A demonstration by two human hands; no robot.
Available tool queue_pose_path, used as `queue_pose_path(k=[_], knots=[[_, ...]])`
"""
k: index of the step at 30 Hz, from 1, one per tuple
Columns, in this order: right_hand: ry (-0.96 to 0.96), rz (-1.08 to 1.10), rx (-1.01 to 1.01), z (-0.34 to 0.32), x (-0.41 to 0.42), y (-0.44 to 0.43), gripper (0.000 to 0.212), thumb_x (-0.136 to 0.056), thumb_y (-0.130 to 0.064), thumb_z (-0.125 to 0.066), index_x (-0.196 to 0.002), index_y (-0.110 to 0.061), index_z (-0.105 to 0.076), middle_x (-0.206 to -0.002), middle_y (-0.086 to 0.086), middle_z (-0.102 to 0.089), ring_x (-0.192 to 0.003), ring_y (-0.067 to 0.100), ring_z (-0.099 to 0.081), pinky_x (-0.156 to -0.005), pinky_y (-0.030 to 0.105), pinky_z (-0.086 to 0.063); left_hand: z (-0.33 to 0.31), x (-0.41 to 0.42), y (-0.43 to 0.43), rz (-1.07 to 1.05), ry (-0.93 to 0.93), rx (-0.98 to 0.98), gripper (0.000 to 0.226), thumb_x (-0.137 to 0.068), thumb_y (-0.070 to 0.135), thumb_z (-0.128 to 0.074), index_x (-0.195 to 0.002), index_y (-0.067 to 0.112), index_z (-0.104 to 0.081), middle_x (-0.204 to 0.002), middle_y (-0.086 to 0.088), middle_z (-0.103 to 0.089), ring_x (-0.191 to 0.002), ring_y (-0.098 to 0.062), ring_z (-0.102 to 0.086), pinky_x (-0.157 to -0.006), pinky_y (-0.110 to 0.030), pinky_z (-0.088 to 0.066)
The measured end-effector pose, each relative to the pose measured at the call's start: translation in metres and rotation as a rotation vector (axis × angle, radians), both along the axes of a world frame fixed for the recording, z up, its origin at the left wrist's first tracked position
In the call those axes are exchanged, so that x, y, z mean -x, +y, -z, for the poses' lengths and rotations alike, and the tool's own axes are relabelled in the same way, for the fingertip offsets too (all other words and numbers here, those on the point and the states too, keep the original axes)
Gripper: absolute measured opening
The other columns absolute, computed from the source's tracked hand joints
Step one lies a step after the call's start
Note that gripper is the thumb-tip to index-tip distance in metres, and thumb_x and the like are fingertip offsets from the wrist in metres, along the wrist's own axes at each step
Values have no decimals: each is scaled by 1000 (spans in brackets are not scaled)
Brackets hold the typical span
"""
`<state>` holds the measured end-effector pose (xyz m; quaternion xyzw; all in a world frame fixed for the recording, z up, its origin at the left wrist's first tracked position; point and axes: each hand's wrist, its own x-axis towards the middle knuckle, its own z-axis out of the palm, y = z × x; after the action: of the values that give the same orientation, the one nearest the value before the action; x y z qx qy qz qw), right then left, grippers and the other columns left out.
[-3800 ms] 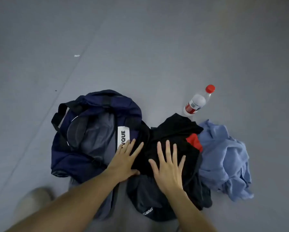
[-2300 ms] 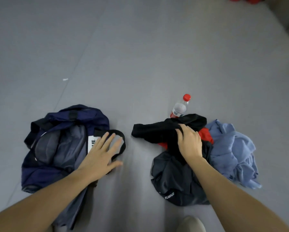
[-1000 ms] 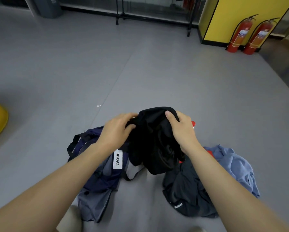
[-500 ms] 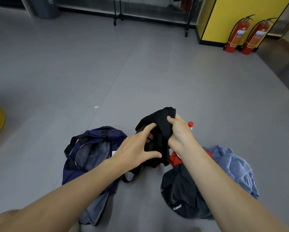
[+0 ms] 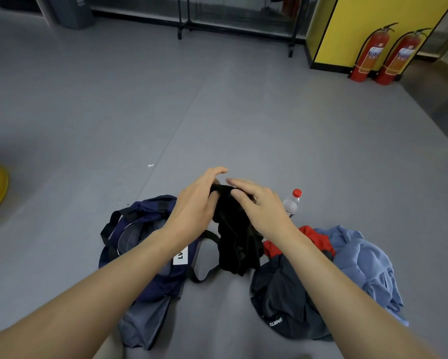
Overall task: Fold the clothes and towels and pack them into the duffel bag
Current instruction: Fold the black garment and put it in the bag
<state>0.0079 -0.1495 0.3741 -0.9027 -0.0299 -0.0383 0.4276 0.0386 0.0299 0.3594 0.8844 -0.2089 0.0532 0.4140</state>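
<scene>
– Black garment (image 5: 237, 242) is what we have in hand. It hangs bunched between our hands above the floor (image 5: 217, 112), and its lower end dangles just beside the duffel bag (image 5: 145, 213) and the pile. Are we folding yet?

– Not yet, we judge. We are at the sorting-out step, hunting for an edge. Our left hand (image 5: 195, 206) has its fingers curled on the top of the cloth, the thumb pinching it. Our right hand (image 5: 260, 207) lies over the other side, fingers fairly straight, thumb pressing fabric against them.

– So the next move?

– We need to draw the hands apart along a hem so the cloth opens flat, then lay it down to fold. It looks thin, limp and matte, so it will sag and twist unless we hold it taut.

– And round about?

– The bag is navy, soft and collapsed. Its mouth is open on a grey lining, and a black strap (image 5: 204, 270) loops out. To our right lie a dark grey garment (image 5: 282, 301) printed with letters, a red garment (image 5: 315, 242) and a thicker, rumpled blue garment (image 5: 360, 263). Behind them is a clear plastic bottle (image 5: 291, 204) with a red cap.
</scene>
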Motion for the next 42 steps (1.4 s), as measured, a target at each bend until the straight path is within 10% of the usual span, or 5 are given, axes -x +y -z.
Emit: queue_pose_path(k=[18, 23, 28, 34, 42], knots=[[-63, 35, -33, -5, 0, 4, 4, -93, -30, -60, -93, -32, -57, -96, -18, -63, -98, 0, -59, -82, 33, -53, -14, 9, -5, -111, 304, 384, 12, -91, 21, -70, -99, 29, -71, -91, 11, -75, -91, -8, -71, -88, -45, -57], [-78, -22, 129, -16, 1, 3, 26, -86, -59, -59, -104, -40, -61, -93, -22, -65, -90, 1, -61, -80, 30, -52, -18, 8, -3, -40, 57, 104, 15, -92, 20, -67, -104, 27, -68, -97, 16, -71, -94, -4, -66, -84, -27, -53], [-235, -12, 239, -20, 4, 3, 14, -96, -38, -57, -94, -32, -69, -82, -15, -69, -77, 7, -62, -72, 37, -51, -15, 7, -5, -57, 98, 129, 22, -86, 35, -74, -93, 30, -54, -86, 13, -65, -84, -7, -63, -72, -18, -47], [-274, 78, -30, -34, 4, -12, 13, -95, -22, -59, -96, -29, -69, -90, -22, -69, -86, 3, -64, -77, 26, -49, 0, -1, 8, 10, 221, -150, 4, -93, 32, -63, -90, 30, -63, -86, 11, -70, -90, -16, -65, -85, -40, -51], [54, -47, 282, -18, 11, -28, 40, -84, -38, -56, -122, -47, -47, -108, -21, -57, -83, 2, -56, -78, 29, -45, -13, -3, 10, 80, -61, -188, 27, -98, 18, -45, -117, 34, -57, -107, 13, -68, -99, -18, -63, -82, -41, -50]])
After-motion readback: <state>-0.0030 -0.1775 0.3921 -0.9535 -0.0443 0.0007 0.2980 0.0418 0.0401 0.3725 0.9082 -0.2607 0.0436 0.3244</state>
